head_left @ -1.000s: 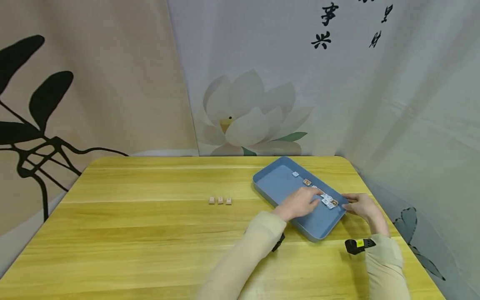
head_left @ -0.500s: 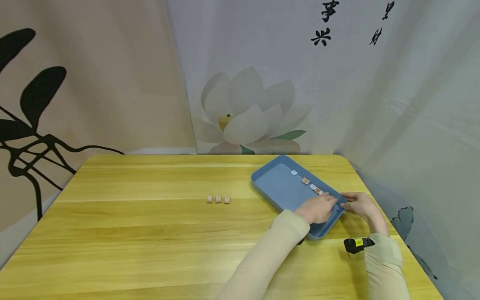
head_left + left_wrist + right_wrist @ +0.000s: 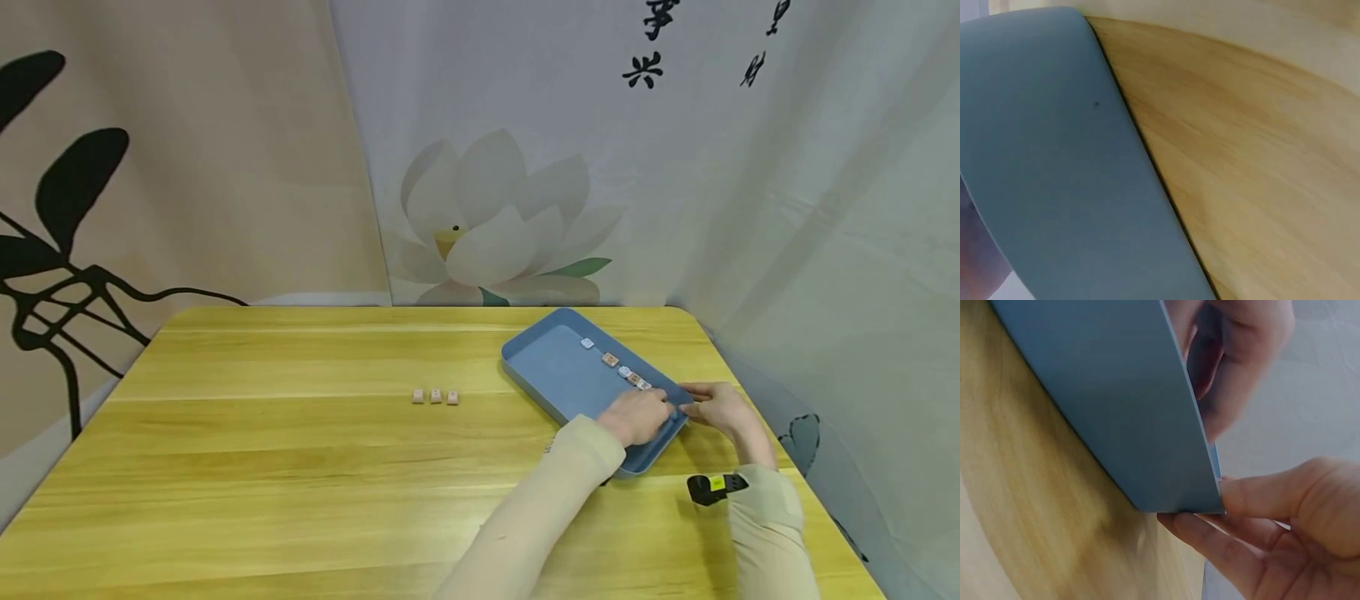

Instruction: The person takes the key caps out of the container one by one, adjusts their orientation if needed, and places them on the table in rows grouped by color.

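Observation:
A blue rectangular tray (image 3: 551, 358) lies at an angle on the table's right side. Small square pieces, whitish and brown, resembling keycaps, lie along its far wall; one brown piece (image 3: 611, 359) sits apart. My left hand (image 3: 636, 415) reaches down inside the tray's right end, fingers bent and covering the pieces there. Whether it pinches one I cannot tell. With thumb above and fingers beneath, my right hand (image 3: 1260, 531) grips the tray's right corner. The left wrist view is mostly the tray's outer wall (image 3: 1072, 156).
Three small pinkish pieces (image 3: 436, 396) stand in a short row on the wooden table (image 3: 262, 467), left of the tray. A printed curtain (image 3: 495, 167) hangs behind the table and along its right side.
My left hand has moved right and down to the tray's right end, covering pieces that showed earlier. The right hand has stayed at the tray's corner.

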A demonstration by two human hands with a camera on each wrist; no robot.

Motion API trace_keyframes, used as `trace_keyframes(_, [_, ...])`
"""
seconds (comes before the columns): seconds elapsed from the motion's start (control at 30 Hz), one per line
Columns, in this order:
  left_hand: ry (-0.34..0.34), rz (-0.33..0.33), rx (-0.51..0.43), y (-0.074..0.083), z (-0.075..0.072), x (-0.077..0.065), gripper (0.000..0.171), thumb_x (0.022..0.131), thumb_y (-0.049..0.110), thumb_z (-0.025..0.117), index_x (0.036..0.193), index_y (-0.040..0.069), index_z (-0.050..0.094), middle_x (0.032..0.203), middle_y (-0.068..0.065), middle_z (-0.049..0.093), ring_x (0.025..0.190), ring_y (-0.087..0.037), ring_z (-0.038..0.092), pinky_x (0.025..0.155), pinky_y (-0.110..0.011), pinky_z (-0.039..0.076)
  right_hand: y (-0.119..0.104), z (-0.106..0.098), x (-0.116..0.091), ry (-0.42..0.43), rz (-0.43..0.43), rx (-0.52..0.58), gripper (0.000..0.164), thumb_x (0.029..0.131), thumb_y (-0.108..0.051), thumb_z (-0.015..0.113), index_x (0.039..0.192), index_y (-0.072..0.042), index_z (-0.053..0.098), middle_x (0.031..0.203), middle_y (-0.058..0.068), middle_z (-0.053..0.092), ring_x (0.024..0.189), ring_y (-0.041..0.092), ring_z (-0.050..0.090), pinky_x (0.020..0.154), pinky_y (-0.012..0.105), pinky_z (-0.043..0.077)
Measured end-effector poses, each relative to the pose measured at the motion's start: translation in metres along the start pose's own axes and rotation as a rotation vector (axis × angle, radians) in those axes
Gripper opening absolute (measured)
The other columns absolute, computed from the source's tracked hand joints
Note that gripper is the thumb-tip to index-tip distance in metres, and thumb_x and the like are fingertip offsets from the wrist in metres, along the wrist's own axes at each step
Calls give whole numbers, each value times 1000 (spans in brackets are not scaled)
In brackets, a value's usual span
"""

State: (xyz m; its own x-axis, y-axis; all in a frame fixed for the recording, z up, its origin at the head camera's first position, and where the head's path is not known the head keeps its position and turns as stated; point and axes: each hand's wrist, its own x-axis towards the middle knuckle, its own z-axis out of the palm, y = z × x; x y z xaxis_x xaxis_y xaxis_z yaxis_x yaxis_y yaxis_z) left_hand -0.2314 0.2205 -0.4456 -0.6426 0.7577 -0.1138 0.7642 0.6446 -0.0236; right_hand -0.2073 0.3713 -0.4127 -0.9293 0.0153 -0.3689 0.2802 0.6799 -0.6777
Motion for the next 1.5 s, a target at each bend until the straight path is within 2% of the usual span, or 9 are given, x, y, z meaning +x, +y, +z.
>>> trace_keyframes(0.07, [37,17,23,-3,2,-1,27,99,27,50,122,32,62,127,14,55,111,-2,55,90,-15,48,0,1,0,5,-2,-1,55,96,-2,52,142,13,28,142,43,25,121,45,51,91,39,54])
trace_keyframes(0.17, [73,26,53,-9,6,-3,21,98,26,52,111,33,68,120,15,60,109,-2,54,94,-13,44,1,1,0,10,-3,-1,55,95,-3,52,142,13,29,142,42,27,120,44,52,91,39,54])
trace_keyframes(0.27, [111,30,94,-15,10,-4,20,98,28,52,109,35,68,118,17,62,112,-2,51,102,-14,36,1,2,0,15,-1,-1,55,95,-3,53,142,13,29,142,42,28,121,44,51,91,39,54])
trace_keyframes(0.43, [154,22,37,-23,12,-8,19,96,28,56,108,35,69,110,19,66,109,0,54,102,-14,35,2,2,0,23,3,-6,55,95,-3,53,142,13,29,142,42,27,121,44,51,89,37,55])
trace_keyframes(0.63, [201,42,-108,-29,10,-17,22,94,24,59,112,31,69,112,17,68,109,1,59,102,-12,39,2,2,0,26,-3,-4,55,94,-2,54,141,14,30,141,43,27,119,44,53,88,36,56])
trace_keyframes(0.77, [225,76,-234,-34,7,-25,24,94,22,60,116,25,69,115,12,68,106,0,62,90,-8,46,1,2,0,31,1,-17,55,94,-3,54,141,14,30,141,42,28,120,45,52,88,37,55])
trace_keyframes(0.93, [291,104,-406,-42,3,-36,22,91,18,64,112,17,70,108,6,70,97,-2,63,77,-5,45,1,1,-1,28,-2,-14,55,94,-2,54,141,15,30,141,42,28,120,44,52,88,36,56])
trace_keyframes(1.1, [357,92,-596,-51,2,-46,17,85,10,70,103,10,69,97,1,70,85,-3,62,71,-3,43,1,1,-1,25,-7,-1,56,94,-2,54,141,15,29,141,42,27,120,44,52,87,34,56])
trace_keyframes(1.5, [403,17,-927,-66,4,-74,16,82,0,71,97,5,69,100,-6,71,87,-5,68,73,-4,48,0,2,-1,32,-1,-2,56,94,-2,54,141,15,29,141,42,28,121,46,51,89,36,55])
